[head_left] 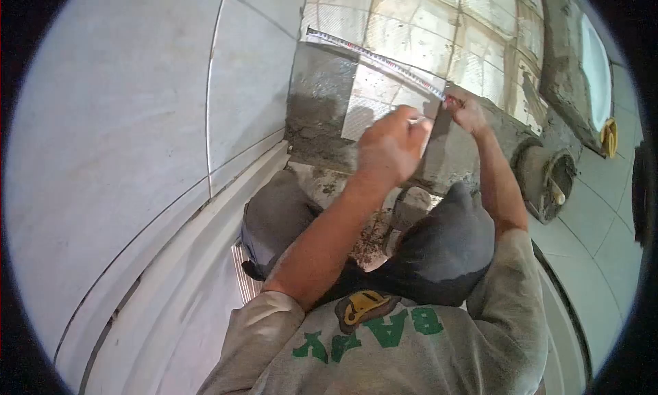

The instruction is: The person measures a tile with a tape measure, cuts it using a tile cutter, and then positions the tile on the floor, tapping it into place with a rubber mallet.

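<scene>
My right hand (pixel 467 113) is closed on the near end of a tape measure (pixel 394 65). Its marked blade stretches left across the floor to the base of the tiled wall. Below the blade lies a pale, dimpled tile piece (pixel 363 100), beside grey mortar (pixel 319 83). Closer to the camera, my left hand (pixel 396 145) is raised over the near edge of that tile, its fingers curled in and slightly blurred. Something thin and pale shows at its fingertips, but I cannot tell what it is.
Pale floor tiles (pixel 411 25) run beyond the tape. On the right stand a mortar-crusted bucket (pixel 545 179) with a handle sticking out, a yellow item (pixel 608 138) and a mortar-smeared ledge (pixel 572 59). Large wall tiles (pixel 137 121) and a white frame (pixel 185 251) border the left.
</scene>
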Tool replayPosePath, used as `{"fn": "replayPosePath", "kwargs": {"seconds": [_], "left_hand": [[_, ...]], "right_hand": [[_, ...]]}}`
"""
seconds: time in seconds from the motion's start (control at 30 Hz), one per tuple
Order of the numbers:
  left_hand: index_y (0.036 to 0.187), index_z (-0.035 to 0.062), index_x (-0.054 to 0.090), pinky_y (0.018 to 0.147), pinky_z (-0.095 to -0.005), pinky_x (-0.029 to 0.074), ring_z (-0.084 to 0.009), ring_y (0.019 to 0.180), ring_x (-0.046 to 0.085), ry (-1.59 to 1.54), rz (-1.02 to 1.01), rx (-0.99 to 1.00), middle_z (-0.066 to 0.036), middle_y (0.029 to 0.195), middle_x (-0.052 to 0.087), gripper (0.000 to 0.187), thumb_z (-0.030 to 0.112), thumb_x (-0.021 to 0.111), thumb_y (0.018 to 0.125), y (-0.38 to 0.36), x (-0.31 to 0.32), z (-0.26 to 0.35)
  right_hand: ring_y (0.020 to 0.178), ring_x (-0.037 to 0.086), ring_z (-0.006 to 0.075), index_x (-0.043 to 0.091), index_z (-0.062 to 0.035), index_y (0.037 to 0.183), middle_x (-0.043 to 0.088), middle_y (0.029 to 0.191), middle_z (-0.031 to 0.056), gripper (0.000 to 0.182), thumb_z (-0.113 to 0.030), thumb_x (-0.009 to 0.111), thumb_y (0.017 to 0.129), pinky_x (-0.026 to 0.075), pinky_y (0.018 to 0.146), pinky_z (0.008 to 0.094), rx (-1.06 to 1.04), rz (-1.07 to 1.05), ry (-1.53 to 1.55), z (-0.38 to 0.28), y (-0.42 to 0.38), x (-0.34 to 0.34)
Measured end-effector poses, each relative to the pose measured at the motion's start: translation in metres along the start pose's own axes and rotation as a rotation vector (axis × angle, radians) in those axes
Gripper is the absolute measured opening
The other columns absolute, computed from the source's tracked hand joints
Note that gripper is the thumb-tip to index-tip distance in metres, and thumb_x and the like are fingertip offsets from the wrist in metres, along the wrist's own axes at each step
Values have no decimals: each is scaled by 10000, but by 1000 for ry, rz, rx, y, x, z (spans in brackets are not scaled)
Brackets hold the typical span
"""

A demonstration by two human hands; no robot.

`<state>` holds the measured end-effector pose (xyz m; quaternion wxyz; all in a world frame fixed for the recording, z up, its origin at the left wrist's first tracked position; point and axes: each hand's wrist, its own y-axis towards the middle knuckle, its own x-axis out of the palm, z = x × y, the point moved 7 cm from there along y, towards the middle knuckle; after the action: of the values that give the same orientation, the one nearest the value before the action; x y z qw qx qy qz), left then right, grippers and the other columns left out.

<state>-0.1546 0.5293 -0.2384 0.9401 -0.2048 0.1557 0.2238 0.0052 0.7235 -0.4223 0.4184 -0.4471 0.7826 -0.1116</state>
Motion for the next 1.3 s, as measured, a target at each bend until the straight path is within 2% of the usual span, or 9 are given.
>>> {"fn": "replayPosePath", "kwargs": {"seconds": [0.23,0.3,0.37,0.5,0.67,0.83,1.07,1.23,1.3], "left_hand": [[1050,44,654,607,-283,485,-131,687,604,-316,-93,-337,-59,824,681,388,388,547,907,-37,16,-5],[926,24,675,591,-267,474,-124,685,605,-319,-77,-361,-54,794,671,398,399,543,911,-67,15,11],[828,25,661,630,-312,451,-167,649,565,-103,-226,-552,-84,702,617,311,321,579,874,-102,6,26],[761,14,652,698,-318,458,-190,762,593,84,-193,-437,-117,835,629,304,303,612,851,-145,-38,61],[1064,6,609,872,-300,433,-192,970,561,13,-9,-249,-119,1158,567,305,243,609,871,-164,-95,146],[1173,2,548,868,-305,437,-193,962,571,-50,-159,-379,-111,1098,601,384,233,611,873,-185,-122,167],[1007,30,621,675,-296,461,-122,710,564,257,-30,-333,-8,777,615,264,259,609,878,-269,-178,70],[999,92,639,684,-288,466,-121,715,557,-58,-52,-545,8,773,604,235,288,613,871,-357,-166,6],[999,70,635,756,-320,458,-188,817,583,-6,-119,-558,-61,856,626,271,310,593,880,-372,-140,42]], "right_hand": [[615,528,140,619,-7,1061,566,709,15,341,-244,650,818,420,580,285,337,106,445,67,-151,-8],[582,492,101,615,-7,1035,527,677,-23,288,-208,648,831,392,556,250,458,81,513,41,-204,-13],[540,447,60,611,-46,1062,493,645,-47,266,-221,621,862,348,490,223,498,86,672,23,-259,-20],[547,451,69,622,-47,1041,506,675,-34,212,-175,595,874,359,498,230,601,174,715,-9,-365,-36],[595,479,71,626,-58,1001,528,709,-36,177,-169,611,864,381,539,226,714,171,758,-63,-480,-53],[632,511,78,612,-74,1014,563,757,-28,182,-189,597,874,413,570,240,779,223,882,-114,-560,-44],[675,537,126,603,-57,1031,588,755,17,238,-218,612,856,429,631,263,822,161,970,-166,-604,9],[683,574,147,578,-62,1067,605,765,54,227,-180,605,875,465,650,287,771,124,1052,-202,-614,29],[698,575,141,572,-56,1058,610,784,55,218,-180,601,882,467,659,282,794,117,1175,-207,-623,48]]}}
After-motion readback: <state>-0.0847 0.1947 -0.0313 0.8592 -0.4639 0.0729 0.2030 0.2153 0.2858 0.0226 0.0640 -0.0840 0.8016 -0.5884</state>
